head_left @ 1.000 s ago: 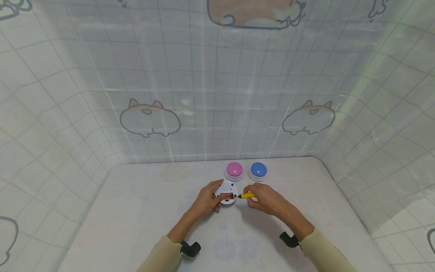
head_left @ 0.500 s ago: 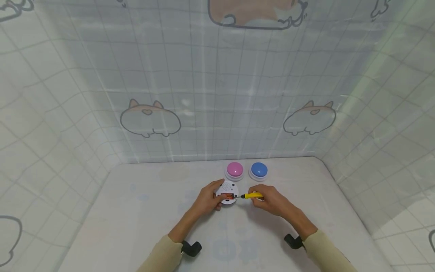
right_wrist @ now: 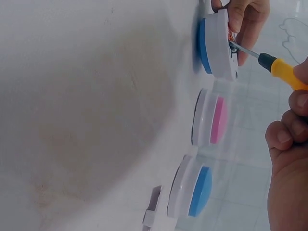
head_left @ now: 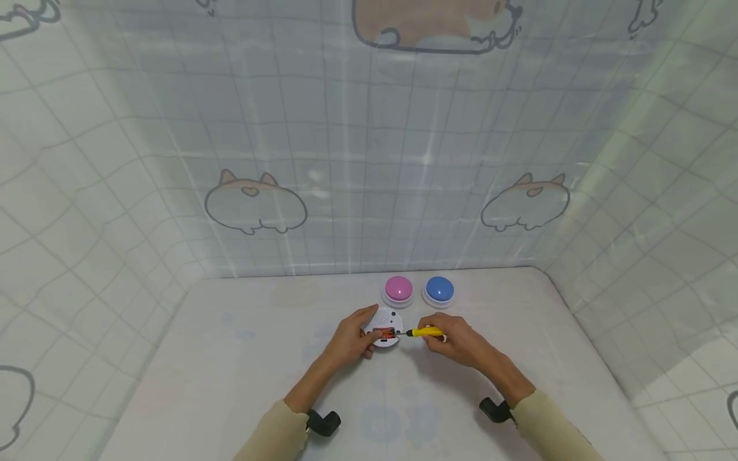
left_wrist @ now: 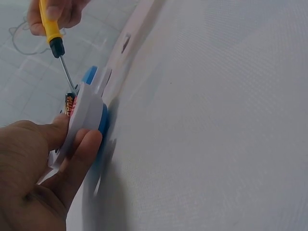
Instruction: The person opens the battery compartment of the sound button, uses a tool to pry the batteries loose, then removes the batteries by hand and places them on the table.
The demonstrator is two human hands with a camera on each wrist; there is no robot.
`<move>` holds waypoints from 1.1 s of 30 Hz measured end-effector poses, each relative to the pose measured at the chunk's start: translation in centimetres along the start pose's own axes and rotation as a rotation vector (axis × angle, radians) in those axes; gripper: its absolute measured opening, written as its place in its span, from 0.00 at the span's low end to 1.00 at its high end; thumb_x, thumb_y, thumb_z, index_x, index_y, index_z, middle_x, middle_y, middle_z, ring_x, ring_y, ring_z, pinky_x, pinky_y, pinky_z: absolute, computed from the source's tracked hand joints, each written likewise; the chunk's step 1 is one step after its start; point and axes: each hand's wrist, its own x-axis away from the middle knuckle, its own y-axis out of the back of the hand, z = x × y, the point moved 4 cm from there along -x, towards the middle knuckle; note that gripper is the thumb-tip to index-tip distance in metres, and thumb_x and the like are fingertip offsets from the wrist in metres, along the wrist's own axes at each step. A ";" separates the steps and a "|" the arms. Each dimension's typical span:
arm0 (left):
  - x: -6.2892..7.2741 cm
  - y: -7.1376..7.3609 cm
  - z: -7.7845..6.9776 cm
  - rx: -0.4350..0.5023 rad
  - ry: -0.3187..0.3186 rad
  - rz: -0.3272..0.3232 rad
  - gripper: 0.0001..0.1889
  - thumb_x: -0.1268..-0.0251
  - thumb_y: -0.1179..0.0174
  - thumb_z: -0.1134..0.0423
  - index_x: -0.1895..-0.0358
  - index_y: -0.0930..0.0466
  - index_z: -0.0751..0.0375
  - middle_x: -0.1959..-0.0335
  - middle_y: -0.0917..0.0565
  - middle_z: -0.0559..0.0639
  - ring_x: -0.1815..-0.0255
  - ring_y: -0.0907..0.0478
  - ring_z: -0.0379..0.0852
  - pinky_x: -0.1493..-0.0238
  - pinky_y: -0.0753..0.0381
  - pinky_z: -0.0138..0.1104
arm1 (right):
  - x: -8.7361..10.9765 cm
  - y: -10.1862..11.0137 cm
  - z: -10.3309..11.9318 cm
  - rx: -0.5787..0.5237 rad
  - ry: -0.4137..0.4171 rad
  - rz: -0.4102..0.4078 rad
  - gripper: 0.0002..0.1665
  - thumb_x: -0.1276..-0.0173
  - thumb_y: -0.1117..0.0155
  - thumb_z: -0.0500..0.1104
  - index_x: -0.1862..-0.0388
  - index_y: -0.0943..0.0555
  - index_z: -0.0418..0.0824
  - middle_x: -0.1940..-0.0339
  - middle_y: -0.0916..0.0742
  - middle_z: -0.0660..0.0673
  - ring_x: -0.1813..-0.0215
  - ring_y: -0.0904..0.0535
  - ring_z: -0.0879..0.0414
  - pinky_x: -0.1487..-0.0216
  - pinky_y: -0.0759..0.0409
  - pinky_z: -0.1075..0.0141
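Observation:
My left hand [head_left: 348,336] grips a round push button [head_left: 387,317] turned face down, thumb over its white underside and fingers below the rim. Its blue dome [right_wrist: 205,45] faces the table in the right wrist view. Batteries [left_wrist: 69,103] with black and orange wrapping sit in the open compartment of the underside. My right hand [head_left: 455,339] holds a yellow screwdriver [head_left: 426,331] with a black collar, its fingers curled round the handle. The metal shaft [left_wrist: 67,74] points into the end of the compartment, its tip right at the batteries.
Just behind the held button stand a pink button [head_left: 398,289] and a blue button [head_left: 440,290], both upright on white bases. A small white piece [right_wrist: 150,217] lies beyond the blue one in the right wrist view. Patterned curtain walls [head_left: 369,192] enclose the white table [head_left: 242,358].
My right hand with the screwdriver has drawn back a little to the right, then come slightly left again. The left hand and the button stay nearly where they were.

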 end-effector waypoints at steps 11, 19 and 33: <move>0.0 0.0 -0.1 -0.020 -0.002 -0.003 0.37 0.32 0.34 0.62 0.22 0.39 0.58 0.24 0.35 0.55 0.77 0.18 0.42 0.75 0.17 0.32 | 0.0 0.0 0.2 -0.044 0.056 -0.005 0.14 0.30 0.35 0.38 0.49 0.19 0.52 0.59 0.17 0.59 0.62 0.25 0.63 0.61 0.21 0.69; 0.0 0.0 0.0 -0.048 0.001 -0.002 0.38 0.33 0.33 0.62 0.22 0.39 0.59 0.24 0.35 0.56 0.78 0.19 0.41 0.75 0.17 0.32 | 0.2 -0.1 -0.3 -0.111 0.051 -0.027 0.13 0.30 0.35 0.37 0.49 0.18 0.50 0.57 0.14 0.53 0.62 0.23 0.61 0.61 0.19 0.69; -0.4 0.1 -0.3 -0.061 0.029 0.009 0.38 0.33 0.33 0.58 0.22 0.38 0.56 0.24 0.34 0.55 0.79 0.19 0.42 0.75 0.17 0.31 | -0.6 0.4 0.9 0.103 0.024 0.111 0.15 0.32 0.35 0.40 0.47 0.18 0.49 0.56 0.16 0.57 0.59 0.24 0.62 0.55 0.19 0.68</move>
